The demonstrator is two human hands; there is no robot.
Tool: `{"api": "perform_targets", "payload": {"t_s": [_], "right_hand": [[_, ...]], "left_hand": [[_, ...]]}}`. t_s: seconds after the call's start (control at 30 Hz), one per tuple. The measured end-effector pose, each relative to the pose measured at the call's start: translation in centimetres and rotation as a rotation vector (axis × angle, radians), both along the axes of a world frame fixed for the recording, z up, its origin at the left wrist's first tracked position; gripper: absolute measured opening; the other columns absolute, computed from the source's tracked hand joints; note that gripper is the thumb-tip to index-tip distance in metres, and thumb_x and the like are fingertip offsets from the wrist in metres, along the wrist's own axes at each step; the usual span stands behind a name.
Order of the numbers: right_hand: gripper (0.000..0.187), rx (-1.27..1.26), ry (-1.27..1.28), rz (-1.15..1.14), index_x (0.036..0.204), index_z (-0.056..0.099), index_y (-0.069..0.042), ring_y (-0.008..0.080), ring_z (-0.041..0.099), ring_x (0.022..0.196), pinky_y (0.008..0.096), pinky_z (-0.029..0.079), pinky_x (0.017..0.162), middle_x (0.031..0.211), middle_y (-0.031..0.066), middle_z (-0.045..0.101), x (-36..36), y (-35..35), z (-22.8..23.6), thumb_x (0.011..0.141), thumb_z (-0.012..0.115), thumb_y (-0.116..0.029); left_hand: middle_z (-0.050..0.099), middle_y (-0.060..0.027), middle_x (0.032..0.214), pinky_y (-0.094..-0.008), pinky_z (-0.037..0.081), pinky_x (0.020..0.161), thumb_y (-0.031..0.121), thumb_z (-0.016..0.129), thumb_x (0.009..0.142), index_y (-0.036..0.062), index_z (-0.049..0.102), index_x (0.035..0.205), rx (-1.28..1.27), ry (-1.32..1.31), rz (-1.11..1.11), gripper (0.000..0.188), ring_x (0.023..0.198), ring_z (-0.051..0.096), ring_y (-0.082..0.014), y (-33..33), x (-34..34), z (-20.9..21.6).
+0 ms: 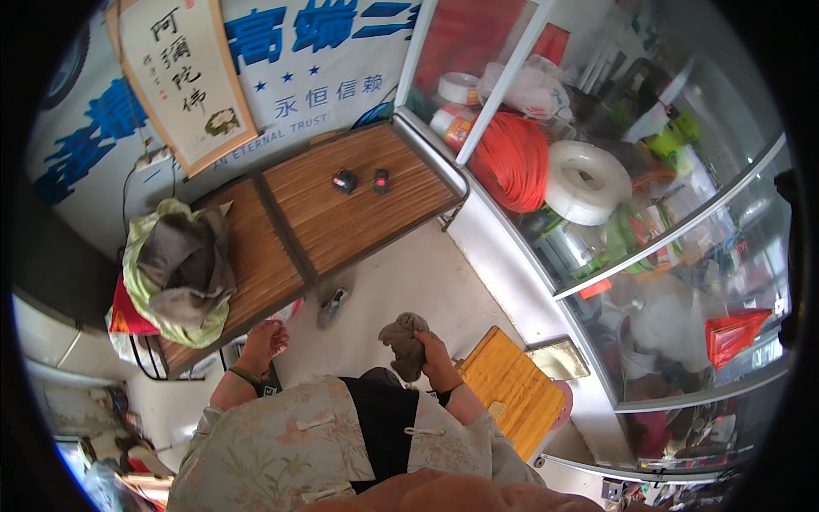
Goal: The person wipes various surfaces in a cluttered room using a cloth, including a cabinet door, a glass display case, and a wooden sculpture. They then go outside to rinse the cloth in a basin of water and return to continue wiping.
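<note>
**A:** ok so what's in the hands right now?

**B:** right hand (437, 357) has a bunched-up grey-brown cloth (404, 343), fingers gripping its right side. It's held up in front of the person's body, clear of the desk (328, 226).

**A:** and the left one?

**B:** left hand (266, 340) is just off the desk's near edge, fingers curled in. Honestly can't tell if there's anything pinched in there.

**A:** what's on the desk?

**B:** brown slatted top, with a yellow-green bag (175, 320) at the left end, mouth open and more grey-brown fabric (179, 256) bunched inside. Further right there's a small black-and-red gadget (344, 181) with a similar one (381, 180) near it.

**A:** anything else close by?

**B:** yeah, a grey shoe (333, 308) on the floor between the left hand and the cloth, and a wooden-topped stool (503, 384) right of the right hand.
</note>
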State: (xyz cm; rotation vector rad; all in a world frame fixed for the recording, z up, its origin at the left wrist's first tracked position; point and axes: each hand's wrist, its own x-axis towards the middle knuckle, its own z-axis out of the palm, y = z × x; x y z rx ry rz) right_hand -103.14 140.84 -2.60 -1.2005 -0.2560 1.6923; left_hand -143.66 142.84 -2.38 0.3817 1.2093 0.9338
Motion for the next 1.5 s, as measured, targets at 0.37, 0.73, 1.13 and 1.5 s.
{"api": "perform_targets", "payload": {"t_s": [0.37,0.73,1.13,1.5], "right_hand": [[0.051,0.162,-0.288,-0.090,0.129,0.042,0.006,0.0327,0.062,0.100,0.0416,0.054,0.085,0.114,0.0226,0.058,11.3,14.7,1.7,0.080,0.054,-0.002],[0.062,0.498,-0.860,0.035,0.136,0.045,-0.007,0.0270,0.052,0.117,0.0358,0.042,0.100,0.126,0.0168,0.054,23.6,40.3,13.2,0.076,0.056,-0.001],[0.054,0.806,-1.119,-0.111,0.132,0.050,-0.005,0.0228,0.059,0.107,0.0341,0.047,0.093,0.116,0.0136,0.061,28.3,59.0,27.1,0.079,0.063,-0.003],[0.055,1.079,-1.605,-0.675,0.133,0.049,-0.003,0.0222,0.060,0.106,0.0317,0.047,0.090,0.118,0.0162,0.062,34.4,69.7,41.5,0.080,0.061,-0.006]], "left_hand": [[0.057,-0.0026,0.079,-0.0275,0.049,0.057,0.017,0.051,0.092,0.0094,0.056,0.088,0.088,-0.115,-0.032,0.010,0.072,0.058,-0.0152,15.4,3.0,-1.1],[0.056,-0.0025,0.077,-0.0289,0.047,0.056,0.021,0.055,0.093,0.0107,0.055,0.088,-0.047,-0.189,0.047,0.011,0.068,0.055,-0.0163,26.1,8.2,-4.4],[0.051,-0.0009,0.072,-0.0283,0.044,0.054,0.019,0.054,0.092,0.0108,0.054,0.085,-0.057,-0.079,0.257,0.011,0.065,0.052,-0.0151,36.7,9.1,-4.6],[0.047,-0.0014,0.073,-0.0352,0.040,0.058,0.023,0.054,0.093,0.0153,0.049,0.082,0.047,-0.086,0.193,0.015,0.065,0.047,-0.0191,49.3,12.2,-2.6]]}}
